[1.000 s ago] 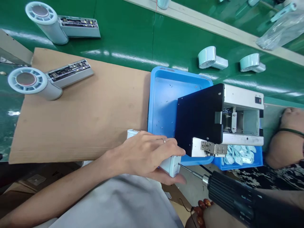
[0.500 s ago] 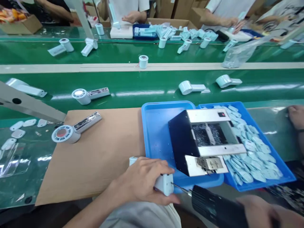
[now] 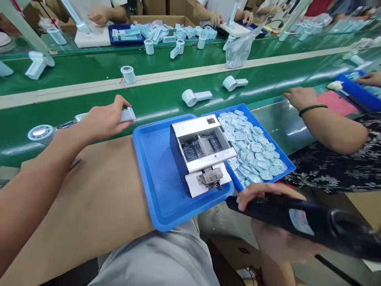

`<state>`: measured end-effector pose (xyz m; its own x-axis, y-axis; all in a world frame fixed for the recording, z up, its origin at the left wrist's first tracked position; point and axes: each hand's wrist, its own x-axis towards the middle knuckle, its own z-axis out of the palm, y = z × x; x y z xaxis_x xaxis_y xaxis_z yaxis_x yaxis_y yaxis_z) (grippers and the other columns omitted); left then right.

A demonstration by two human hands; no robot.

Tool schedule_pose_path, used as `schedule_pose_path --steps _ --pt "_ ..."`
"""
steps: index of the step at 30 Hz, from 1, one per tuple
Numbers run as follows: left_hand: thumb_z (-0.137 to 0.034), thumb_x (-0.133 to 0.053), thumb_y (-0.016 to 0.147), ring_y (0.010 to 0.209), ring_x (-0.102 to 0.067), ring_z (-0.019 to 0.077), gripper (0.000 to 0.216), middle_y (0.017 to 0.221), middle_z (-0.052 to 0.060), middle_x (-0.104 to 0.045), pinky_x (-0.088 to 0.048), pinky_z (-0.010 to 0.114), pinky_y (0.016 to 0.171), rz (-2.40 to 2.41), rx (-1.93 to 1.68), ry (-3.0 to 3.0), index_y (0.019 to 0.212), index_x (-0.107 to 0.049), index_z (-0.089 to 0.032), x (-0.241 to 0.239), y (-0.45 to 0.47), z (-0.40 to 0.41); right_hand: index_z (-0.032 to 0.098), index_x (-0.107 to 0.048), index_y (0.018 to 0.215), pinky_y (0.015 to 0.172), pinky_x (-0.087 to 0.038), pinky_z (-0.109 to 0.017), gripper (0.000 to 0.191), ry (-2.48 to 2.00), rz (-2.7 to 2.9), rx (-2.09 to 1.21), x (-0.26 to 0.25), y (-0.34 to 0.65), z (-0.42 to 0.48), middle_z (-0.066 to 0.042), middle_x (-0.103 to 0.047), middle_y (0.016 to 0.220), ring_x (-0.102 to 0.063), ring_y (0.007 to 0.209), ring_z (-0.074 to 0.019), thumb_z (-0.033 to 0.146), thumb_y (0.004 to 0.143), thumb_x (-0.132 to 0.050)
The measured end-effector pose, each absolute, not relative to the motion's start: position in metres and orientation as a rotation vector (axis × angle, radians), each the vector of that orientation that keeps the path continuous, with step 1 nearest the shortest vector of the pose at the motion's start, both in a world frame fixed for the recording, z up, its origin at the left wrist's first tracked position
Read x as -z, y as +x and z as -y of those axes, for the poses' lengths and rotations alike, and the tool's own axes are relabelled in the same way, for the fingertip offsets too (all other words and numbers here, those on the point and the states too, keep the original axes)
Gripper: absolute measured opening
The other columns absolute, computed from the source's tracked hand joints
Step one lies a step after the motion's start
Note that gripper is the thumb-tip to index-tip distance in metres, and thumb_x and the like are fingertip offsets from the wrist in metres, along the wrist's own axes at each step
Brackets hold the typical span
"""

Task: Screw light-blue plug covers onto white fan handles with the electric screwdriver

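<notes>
My left hand [image 3: 102, 118] is stretched out over the green conveyor belt [image 3: 166, 99], closed around a pale blue fan unit [image 3: 127, 114] whose handle end sticks out past my fingers. My right hand [image 3: 268, 222] grips a black electric screwdriver [image 3: 300, 220] low at the right, its tip pointing left near the corner of the blue tray [image 3: 157, 190]. On that tray stands a screw feeder box [image 3: 202, 157] with several screws inside.
A second blue tray [image 3: 285, 165] holds several pale blue caps. A brown cardboard sheet [image 3: 98, 198] covers the near table. Fan units [image 3: 195, 96] lie on the belt, one [image 3: 41, 133] left of my hand. A neighbour's arm [image 3: 324, 119] rests at the right; other people work across the belt.
My left hand has lifted the fan unit away from the screwdriver tip and carried it forward and left onto the belt. The screwdriver has drawn back to the right. My view has swung up and right.
</notes>
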<state>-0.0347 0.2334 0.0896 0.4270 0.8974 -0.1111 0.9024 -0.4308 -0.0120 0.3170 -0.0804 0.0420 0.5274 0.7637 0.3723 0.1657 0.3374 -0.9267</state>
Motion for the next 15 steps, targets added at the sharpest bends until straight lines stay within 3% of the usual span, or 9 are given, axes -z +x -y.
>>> schedule_pose_path --steps 4,8,11,13,15 --pt "-0.051 -0.060 0.116 0.136 -0.074 0.0410 0.065 0.153 0.024 -0.073 -0.060 0.047 0.110 -1.574 0.243 2.596 0.163 -0.050 -0.007 -0.057 -0.008 -0.292 0.025 -0.075 0.124 0.077 -0.062 -0.039 0.030 -1.447 0.972 -0.327 -0.015 0.362 0.051 -0.007 -0.080 0.103 -0.075 0.083 -0.0237 0.050 0.110 -0.064" --pt "-0.061 -0.061 0.109 0.157 -0.058 0.0440 0.073 0.169 0.023 -0.063 -0.053 0.049 0.123 -1.514 0.215 2.625 0.163 -0.060 -0.012 -0.036 0.005 -0.311 0.018 -0.079 0.122 0.095 -0.060 -0.044 0.045 -1.831 1.146 -0.264 0.019 0.397 0.016 -0.008 -0.075 0.109 -0.067 0.095 -0.0222 0.058 0.104 -0.078" --pt "-0.062 -0.049 0.111 0.163 -0.050 0.0452 0.082 0.180 0.021 -0.053 -0.041 0.058 0.137 -1.543 0.085 2.663 0.174 -0.050 -0.009 -0.047 -0.015 -0.302 0.019 -0.081 0.124 0.117 -0.051 -0.057 0.045 -1.941 1.323 -0.231 0.034 0.405 0.004 -0.011 -0.072 0.117 -0.063 0.114 -0.0289 0.057 0.099 -0.077" --pt "-0.064 -0.037 0.114 0.160 -0.052 0.0485 0.087 0.180 0.025 -0.050 -0.042 0.069 0.135 -1.685 0.007 2.627 0.178 -0.041 -0.005 -0.058 -0.047 -0.292 0.020 -0.080 0.125 0.118 -0.048 -0.058 0.041 -1.956 1.393 -0.227 0.037 0.406 0.003 -0.012 -0.072 0.121 -0.061 0.119 -0.0310 0.052 0.102 -0.071" --pt "-0.082 -0.038 0.109 0.151 -0.059 0.0498 0.101 0.170 0.024 -0.060 -0.049 0.076 0.127 -1.968 -0.033 2.460 0.175 -0.045 -0.006 -0.064 -0.090 -0.281 0.020 -0.079 0.125 0.115 -0.050 -0.055 0.039 -1.952 1.431 -0.228 0.038 0.407 0.005 -0.011 -0.071 0.117 -0.061 0.114 -0.0295 0.051 0.104 -0.069"
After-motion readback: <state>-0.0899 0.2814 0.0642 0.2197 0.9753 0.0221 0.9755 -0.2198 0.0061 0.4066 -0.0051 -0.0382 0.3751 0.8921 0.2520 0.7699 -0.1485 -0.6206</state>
